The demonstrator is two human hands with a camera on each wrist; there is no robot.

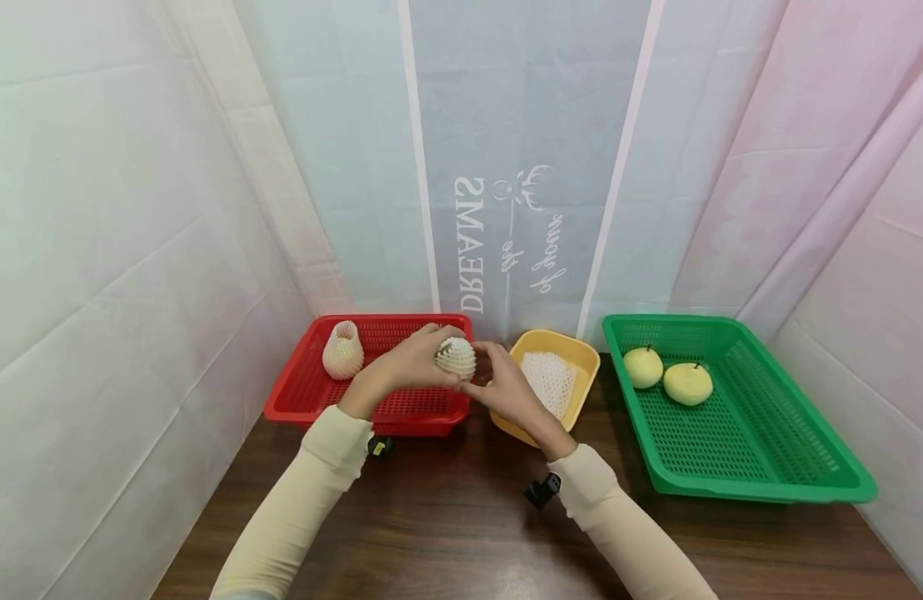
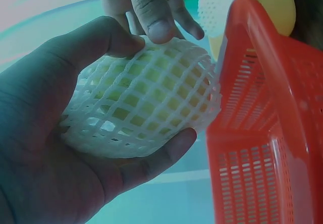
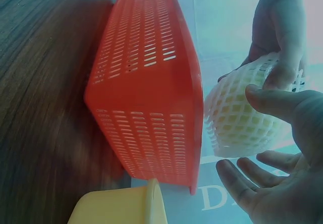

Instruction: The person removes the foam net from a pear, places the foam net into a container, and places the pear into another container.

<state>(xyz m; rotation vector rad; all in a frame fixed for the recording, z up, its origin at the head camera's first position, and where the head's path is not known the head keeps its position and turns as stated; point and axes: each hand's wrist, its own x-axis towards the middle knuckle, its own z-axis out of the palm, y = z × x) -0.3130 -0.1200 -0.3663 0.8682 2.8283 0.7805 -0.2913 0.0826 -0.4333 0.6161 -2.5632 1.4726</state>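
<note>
A pale yellow pear wrapped in a white foam net (image 2: pixel 146 95) is held up over the right end of the red basket (image 1: pixel 409 406). My left hand (image 1: pixel 412 360) grips it from the left, thumb on one side and fingers on the other, as the left wrist view shows. From the right my right hand (image 1: pixel 506 385) comes up to it. Its thumb (image 3: pixel 270 100) overlaps the net in the right wrist view, while the other fingers stand spread beside the net, loosely bent. In the red basket's left part stands another netted fruit (image 1: pixel 343 352).
Right of the red basket stands a yellow tray (image 1: pixel 535 340) holding a flattened white foam net (image 1: pixel 549 382). Farther right, a green basket (image 1: pixel 761 450) contains two bare pears, one (image 1: pixel 643 367) beside the other (image 1: pixel 688 383). All stand on a dark wooden table (image 1: pixel 461 533) before a curtain.
</note>
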